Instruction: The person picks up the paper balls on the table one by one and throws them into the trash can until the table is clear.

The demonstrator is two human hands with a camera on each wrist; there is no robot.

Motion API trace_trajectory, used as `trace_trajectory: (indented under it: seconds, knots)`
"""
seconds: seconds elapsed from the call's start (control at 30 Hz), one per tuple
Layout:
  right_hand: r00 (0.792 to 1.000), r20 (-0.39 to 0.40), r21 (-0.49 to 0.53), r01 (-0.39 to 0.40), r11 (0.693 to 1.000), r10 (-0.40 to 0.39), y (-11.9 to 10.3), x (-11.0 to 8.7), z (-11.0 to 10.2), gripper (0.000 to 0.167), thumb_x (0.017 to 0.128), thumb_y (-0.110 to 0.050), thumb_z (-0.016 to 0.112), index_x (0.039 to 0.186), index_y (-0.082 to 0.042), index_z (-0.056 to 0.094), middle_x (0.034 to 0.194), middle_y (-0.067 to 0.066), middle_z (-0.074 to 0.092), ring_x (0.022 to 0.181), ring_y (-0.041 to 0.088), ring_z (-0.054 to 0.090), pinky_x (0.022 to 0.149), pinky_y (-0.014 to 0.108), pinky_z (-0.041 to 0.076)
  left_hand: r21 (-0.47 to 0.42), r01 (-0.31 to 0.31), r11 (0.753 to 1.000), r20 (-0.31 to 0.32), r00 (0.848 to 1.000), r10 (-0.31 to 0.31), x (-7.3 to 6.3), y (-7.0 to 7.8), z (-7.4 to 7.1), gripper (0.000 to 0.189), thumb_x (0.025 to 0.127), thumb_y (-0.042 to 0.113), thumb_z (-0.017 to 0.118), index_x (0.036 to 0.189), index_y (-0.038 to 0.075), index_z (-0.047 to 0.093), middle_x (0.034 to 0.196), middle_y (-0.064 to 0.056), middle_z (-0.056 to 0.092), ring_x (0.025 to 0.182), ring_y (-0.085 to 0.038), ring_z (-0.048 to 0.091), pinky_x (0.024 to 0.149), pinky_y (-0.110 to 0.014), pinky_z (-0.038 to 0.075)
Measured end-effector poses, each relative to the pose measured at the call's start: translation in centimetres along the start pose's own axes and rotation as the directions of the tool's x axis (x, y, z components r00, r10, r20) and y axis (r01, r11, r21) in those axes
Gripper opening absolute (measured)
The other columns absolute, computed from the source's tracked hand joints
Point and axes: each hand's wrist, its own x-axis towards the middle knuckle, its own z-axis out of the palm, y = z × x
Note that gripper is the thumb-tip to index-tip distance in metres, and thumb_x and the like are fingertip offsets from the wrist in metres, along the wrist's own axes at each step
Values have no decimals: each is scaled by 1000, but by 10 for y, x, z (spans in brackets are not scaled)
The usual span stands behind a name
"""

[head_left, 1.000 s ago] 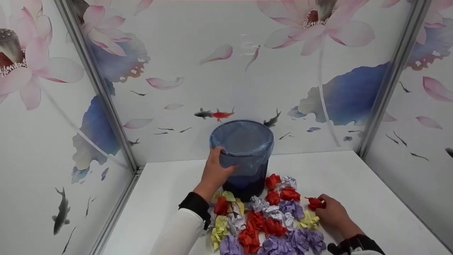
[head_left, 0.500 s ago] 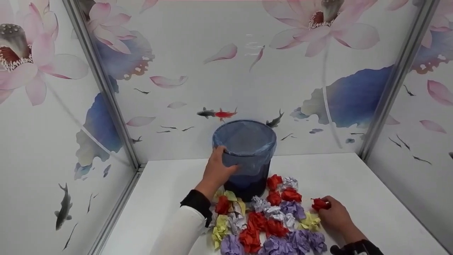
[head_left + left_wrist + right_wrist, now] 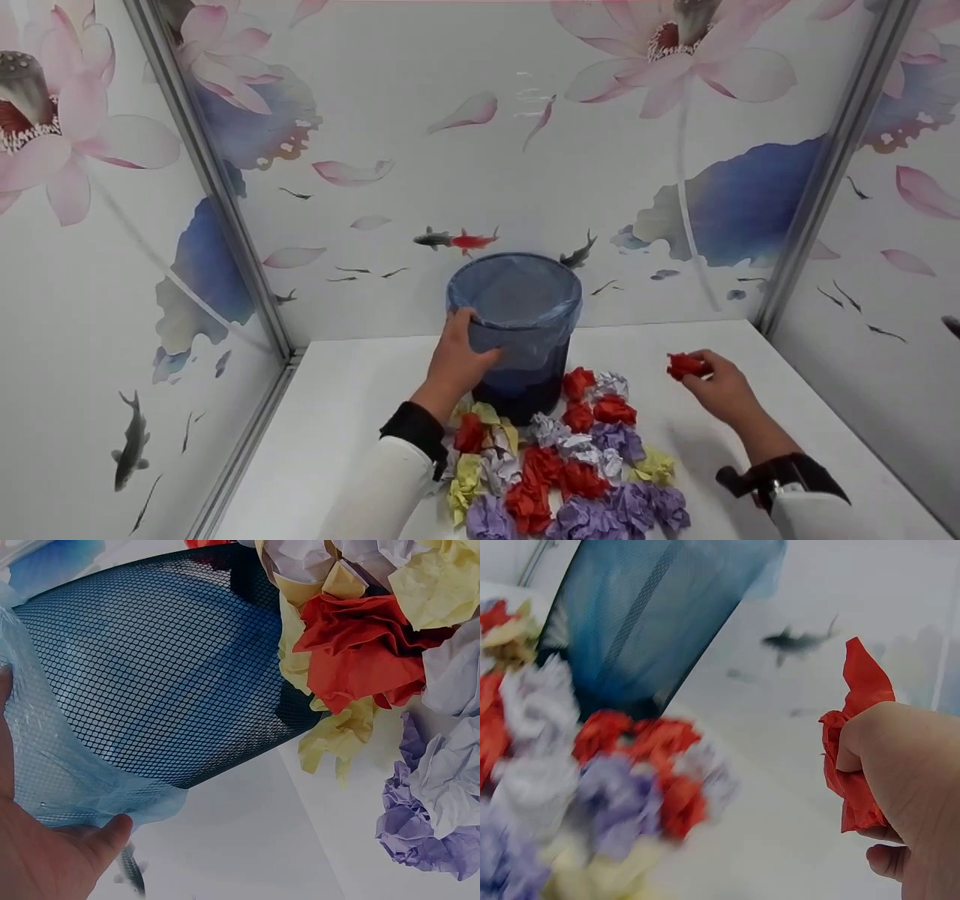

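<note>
A black mesh wastebasket [image 3: 521, 382] with a blue plastic liner [image 3: 536, 345] over its rim stands against the back wall. My left hand [image 3: 457, 356] holds it by the near left of the rim, the thumb on the outside of the liner. To the right, above the table, my right hand [image 3: 724, 382] pinches a red crumpled paper ball [image 3: 684, 366]. In the right wrist view, the fingers wrap around that red paper ball [image 3: 855, 787]. Red, yellow, white and purple paper balls [image 3: 585, 480] crowd together in front of the basket.
The white table [image 3: 360, 375] carries the basket and the paper heap. Printed white panels [image 3: 360, 120] enclose it on the back and both sides, joined by metal corner posts [image 3: 832, 172]. Several balls lie right against the basket's base.
My right hand has lifted from beside the heap, rising away from the table with the red paper ball. The left hand stays on the wastebasket's rim.
</note>
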Motion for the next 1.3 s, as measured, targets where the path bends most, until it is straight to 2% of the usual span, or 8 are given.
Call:
trace_trajectory:
  seconds: [0.17, 0.3, 0.53, 0.7, 0.87, 0.97, 1.13, 1.3]
  knots:
    - [997, -28, -15, 69, 998, -69, -53, 29, -48, 43, 100, -19, 55, 138, 1, 53, 125, 30, 61, 99, 35, 59, 73, 32, 48, -1, 2, 1000, 5, 1000, -2, 1, 1, 0, 76, 84, 52, 82, 141, 23, 40, 158, -12, 39, 142, -33, 50, 105, -51, 50]
    - [989, -45, -18, 138, 990, -138, -99, 48, -75, 43, 100, -20, 54, 139, -1, 54, 125, 28, 63, 99, 36, 59, 73, 32, 49, 14, 14, 1000, 8, 1000, -14, 1, 2, 0, 78, 84, 53, 81, 141, 23, 38, 156, -10, 39, 139, -32, 52, 103, -50, 51]
    - [968, -24, -25, 248, 969, -248, -166, 71, -88, 44, 100, -20, 54, 141, -3, 54, 130, 25, 63, 101, 34, 60, 81, 38, 52, 19, 10, 1000, 15, 1000, -10, 3, 4, 0, 77, 85, 54, 80, 141, 26, 37, 159, -11, 35, 139, -34, 53, 103, -51, 51]
    - [963, -15, 19, 271, 962, -271, -201, 83, -68, 46, 99, -18, 55, 143, -4, 52, 133, 26, 62, 106, 37, 61, 91, 48, 54, 14, 14, 1000, 26, 1000, -14, -1, 2, 2, 75, 86, 56, 78, 142, 27, 35, 160, -11, 33, 139, -34, 52, 103, -51, 50]
    - [953, 3, 39, 302, 952, -303, -229, 89, -33, 44, 96, -15, 58, 139, -7, 56, 123, 22, 67, 99, 32, 63, 79, 37, 53, 11, 22, 1000, 23, 999, -22, -6, -1, 6, 77, 86, 55, 78, 143, 27, 35, 159, -11, 35, 139, -34, 53, 105, -52, 50]
    - [948, 26, 35, 316, 948, -317, -242, 89, -14, 43, 95, -13, 59, 138, -9, 57, 122, 20, 67, 99, 31, 64, 83, 39, 57, 21, 18, 1000, 16, 1000, -18, -5, -1, 7, 77, 85, 53, 79, 143, 27, 35, 158, -11, 36, 138, -33, 53, 105, -51, 50]
    - [943, 79, 6, 323, 946, -322, -252, 90, 15, 43, 95, -12, 61, 138, -12, 56, 123, 19, 69, 103, 32, 66, 94, 48, 58, 25, 3, 1000, 8, 1000, -4, -1, 1, 7, 76, 86, 50, 80, 142, 25, 36, 157, -12, 38, 137, -32, 54, 105, -51, 50]
    - [929, 121, -49, 356, 933, -349, -249, 89, 45, 44, 92, -11, 62, 136, -12, 59, 109, 16, 72, 90, 27, 66, 80, 41, 56, 39, 13, 999, 11, 1000, -13, 1, 3, 7, 77, 86, 51, 79, 143, 25, 35, 156, -11, 38, 136, -31, 54, 106, -50, 50]
